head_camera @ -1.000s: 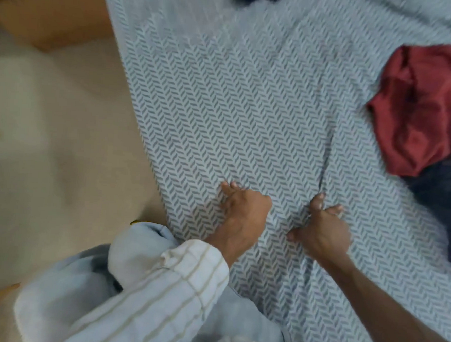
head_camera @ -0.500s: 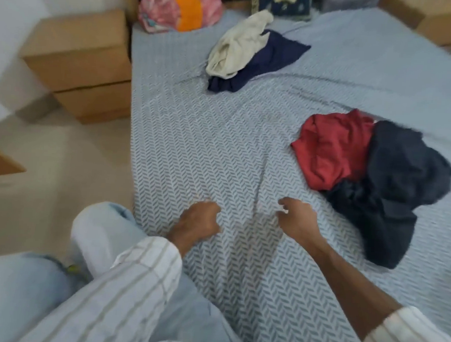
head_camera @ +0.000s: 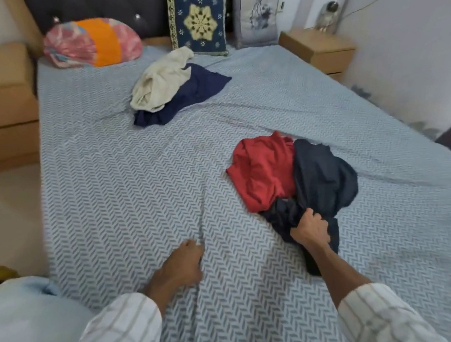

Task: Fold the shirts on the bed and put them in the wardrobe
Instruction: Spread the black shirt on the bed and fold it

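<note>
So the bed (head_camera: 144,187), covered in a grey herringbone sheet, is taken as the reference here. Near its right-hand middle a dark navy shirt (head_camera: 324,182) is crumpled up, and its lower edge is bunched tight inside the right hand (head_camera: 311,228), fingers closed around the cloth. A red shirt (head_camera: 262,170) is pressed right against the navy one on the left, partly tucked under it, so it's kind of in the way of a clean lift. The left hand (head_camera: 184,264) is rested on the sheet near the foot of the bed, loosely curled, with nothing gripped as far as can be seen; a long wrinkle in the sheet is seen running up from it.

Further up the bed, toward the headboard, a cream shirt (head_camera: 160,81) is heaped on top of a blue shirt (head_camera: 194,95). Behind those, a pink and orange bundle (head_camera: 92,42) and a blue patterned cushion (head_camera: 198,21) are propped at the head end. A wooden nightstand (head_camera: 319,51) is placed beside the bed's far right corner. No wardrobe is caught in view.
</note>
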The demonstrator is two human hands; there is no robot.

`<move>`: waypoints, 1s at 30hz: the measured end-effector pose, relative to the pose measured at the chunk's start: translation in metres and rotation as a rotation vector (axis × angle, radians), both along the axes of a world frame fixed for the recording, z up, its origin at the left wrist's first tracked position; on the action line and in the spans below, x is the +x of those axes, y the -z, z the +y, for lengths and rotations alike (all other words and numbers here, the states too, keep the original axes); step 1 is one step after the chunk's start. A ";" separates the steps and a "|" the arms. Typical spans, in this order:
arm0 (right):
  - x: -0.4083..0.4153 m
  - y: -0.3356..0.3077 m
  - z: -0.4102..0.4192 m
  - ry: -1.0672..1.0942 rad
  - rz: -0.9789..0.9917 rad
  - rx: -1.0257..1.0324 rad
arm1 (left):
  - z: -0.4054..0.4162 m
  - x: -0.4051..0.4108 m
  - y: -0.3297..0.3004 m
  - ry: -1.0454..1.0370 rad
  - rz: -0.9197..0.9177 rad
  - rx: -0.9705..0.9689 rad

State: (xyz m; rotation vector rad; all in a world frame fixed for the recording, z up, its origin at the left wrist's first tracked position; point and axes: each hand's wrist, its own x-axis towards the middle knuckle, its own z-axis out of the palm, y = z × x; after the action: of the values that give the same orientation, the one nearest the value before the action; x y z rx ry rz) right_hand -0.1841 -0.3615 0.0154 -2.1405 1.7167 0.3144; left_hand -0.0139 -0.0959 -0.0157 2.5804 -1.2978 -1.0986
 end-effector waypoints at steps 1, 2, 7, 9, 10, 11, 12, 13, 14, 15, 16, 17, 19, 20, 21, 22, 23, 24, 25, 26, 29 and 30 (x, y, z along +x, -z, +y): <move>0.000 -0.002 0.002 -0.003 -0.035 -0.011 | 0.001 0.003 -0.001 -0.002 0.019 -0.019; 0.001 -0.006 0.006 0.007 -0.087 -0.027 | 0.002 0.007 -0.003 -0.020 0.049 -0.045; 0.043 -0.032 0.058 0.291 -0.668 0.212 | 0.002 0.010 -0.020 -0.193 0.405 -0.298; 0.073 -0.049 0.089 0.456 -0.909 0.474 | -0.003 0.005 -0.036 -0.185 0.488 -0.443; 0.088 -0.058 0.102 0.504 -0.994 0.596 | -0.004 0.004 -0.044 -0.212 0.477 -0.506; 0.100 -0.067 0.113 0.520 -1.067 0.709 | -0.005 0.005 -0.052 -0.279 0.439 -0.589; 0.111 -0.074 0.123 0.507 -1.140 0.816 | -0.004 0.008 -0.061 -0.382 0.391 -0.686; 0.120 -0.083 0.132 0.475 -1.209 0.910 | 0.001 0.015 -0.071 -0.506 0.338 -0.787; 0.126 -0.091 0.137 0.432 -1.245 0.960 | 0.005 0.026 -0.081 -0.630 0.314 -0.864; 0.130 -0.098 0.140 0.375 -1.242 0.971 | 0.010 0.037 -0.093 -0.728 0.314 -0.923; 0.135 -0.108 0.143 0.297 -1.217 0.958 | 0.017 0.051 -0.108 -0.797 0.325 -0.971; 0.138 -0.115 0.145 0.208 -1.182 0.921 | 0.022 0.063 -0.123 -0.837 0.350 -1.010; 0.144 -0.130 0.149 -0.012 -1.123 0.763 | 0.031 0.087 -0.156 -0.878 0.416 -1.069; 0.150 -0.136 0.150 -0.126 -1.117 0.636 | 0.034 0.097 -0.173 -0.883 0.443 -1.084; 0.156 -0.146 0.152 -0.251 -1.108 0.478 | 0.036 0.106 -0.190 -0.866 0.458 -1.094; 0.163 -0.157 0.151 -0.386 -1.093 0.322 | 0.037 0.113 -0.208 -0.833 0.467 -1.098; 0.171 -0.171 0.149 -0.537 -1.068 0.193 | 0.039 0.118 -0.226 -0.782 0.471 -1.103; 0.183 -0.192 0.147 -0.699 -1.036 0.086 | 0.041 0.122 -0.249 -0.709 0.464 -1.105; 0.192 -0.213 0.145 -0.834 -0.991 0.016 | 0.042 0.125 -0.269 -0.624 0.450 -1.102; 0.202 -0.236 0.143 -0.929 -0.947 -0.023 | 0.042 0.127 -0.288 -0.554 0.423 -1.096; 0.224 -0.303 0.143 -0.941 -0.857 -0.123 | 0.044 0.140 -0.333 -0.494 0.454 -1.167; 0.230 -0.324 0.143 -0.888 -0.899 -0.176 | 0.045 0.145 -0.347 -0.496 0.512 -1.214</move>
State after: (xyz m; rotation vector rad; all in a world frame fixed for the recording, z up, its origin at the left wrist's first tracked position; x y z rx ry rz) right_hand 0.0462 -0.2184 0.3390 -2.4621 0.2793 -0.5351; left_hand 0.1307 -0.0513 0.3309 1.4323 -0.7267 -0.5131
